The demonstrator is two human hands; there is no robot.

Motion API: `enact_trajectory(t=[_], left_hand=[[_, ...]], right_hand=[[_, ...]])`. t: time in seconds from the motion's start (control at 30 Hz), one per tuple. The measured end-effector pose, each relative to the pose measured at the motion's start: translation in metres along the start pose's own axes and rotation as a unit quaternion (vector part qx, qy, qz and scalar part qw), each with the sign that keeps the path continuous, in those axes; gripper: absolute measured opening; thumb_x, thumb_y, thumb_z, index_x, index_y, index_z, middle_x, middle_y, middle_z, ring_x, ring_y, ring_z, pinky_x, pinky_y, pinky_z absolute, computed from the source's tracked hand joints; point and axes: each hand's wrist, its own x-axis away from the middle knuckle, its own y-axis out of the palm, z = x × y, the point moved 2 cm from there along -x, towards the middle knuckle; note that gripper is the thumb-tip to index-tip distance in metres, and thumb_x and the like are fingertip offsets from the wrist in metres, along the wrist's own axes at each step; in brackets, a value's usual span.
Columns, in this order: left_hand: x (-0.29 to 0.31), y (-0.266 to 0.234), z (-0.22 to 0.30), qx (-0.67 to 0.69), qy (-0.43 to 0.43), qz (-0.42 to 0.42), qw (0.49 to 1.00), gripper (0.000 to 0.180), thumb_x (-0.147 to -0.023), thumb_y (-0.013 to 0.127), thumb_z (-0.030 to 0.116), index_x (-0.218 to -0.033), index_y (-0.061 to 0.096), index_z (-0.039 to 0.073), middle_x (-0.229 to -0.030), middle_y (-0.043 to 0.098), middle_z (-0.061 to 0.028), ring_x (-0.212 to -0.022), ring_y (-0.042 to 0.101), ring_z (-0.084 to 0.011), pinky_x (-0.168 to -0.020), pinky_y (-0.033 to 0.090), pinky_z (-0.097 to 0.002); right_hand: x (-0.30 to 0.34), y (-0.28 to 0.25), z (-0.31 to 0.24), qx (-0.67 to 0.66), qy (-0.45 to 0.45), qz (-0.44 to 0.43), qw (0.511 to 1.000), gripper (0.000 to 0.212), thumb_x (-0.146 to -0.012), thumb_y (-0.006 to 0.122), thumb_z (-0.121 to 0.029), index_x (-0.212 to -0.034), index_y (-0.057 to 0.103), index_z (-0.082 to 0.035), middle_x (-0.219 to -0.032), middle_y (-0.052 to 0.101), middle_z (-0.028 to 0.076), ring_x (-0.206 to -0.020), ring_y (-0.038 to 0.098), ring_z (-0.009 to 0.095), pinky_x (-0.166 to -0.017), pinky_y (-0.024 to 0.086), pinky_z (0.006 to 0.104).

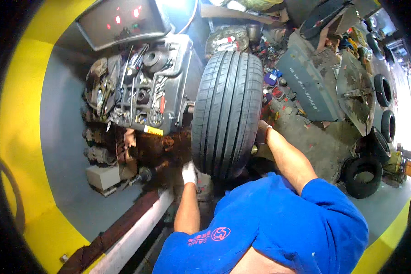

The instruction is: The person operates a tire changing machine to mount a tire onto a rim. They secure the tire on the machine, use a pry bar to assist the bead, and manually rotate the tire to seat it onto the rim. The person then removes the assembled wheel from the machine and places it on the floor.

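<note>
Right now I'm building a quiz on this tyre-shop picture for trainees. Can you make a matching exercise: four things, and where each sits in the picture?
Things:
1. tyre
2. left hand
3. display panel with red lights
4. loose tyres

Places:
A. at the right edge, on the floor
B. top left, above the machine's tool tray
C. centre, upright on the machine
D. at the tyre's lower left edge, in a white glove

Pairs: 1-C, 2-D, 3-B, 4-A
</note>
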Motion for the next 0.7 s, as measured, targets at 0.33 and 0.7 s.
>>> enact_trajectory(t=[0.33, 0.7], left_hand=[[0.066, 0.067, 0.240, -0.322, 0.494, 0.163, 0.791, 0.055, -0.109, 0.053, 0.031, -0.151, 0.045, -0.004, -0.148, 0.054, -0.0245, -0.135, 0.054, -0.0338, -0.115, 0.040, -0.0437], [0.100, 0.059, 0.158, -0.116, 0.478, 0.078, 0.867, 0.062, -0.093, 0.050, 0.027, -0.145, 0.048, -0.006, -0.137, 0.052, -0.0274, -0.125, 0.054, -0.0400, -0.109, 0.042, -0.0462]], right_hand=[[-0.079, 0.000, 0.085, 0.093, -0.032, -0.014, 0.995, 0.050, -0.106, 0.045, -0.043, -0.136, 0.064, -0.008, -0.138, 0.067, 0.013, -0.122, 0.063, 0.030, -0.105, 0.048, 0.0488], [-0.081, -0.033, 0.053, 0.095, -0.012, 0.044, 0.994, 0.048, -0.104, 0.051, -0.042, -0.133, 0.065, -0.007, -0.134, 0.069, 0.013, -0.117, 0.066, 0.030, -0.099, 0.052, 0.0466]])
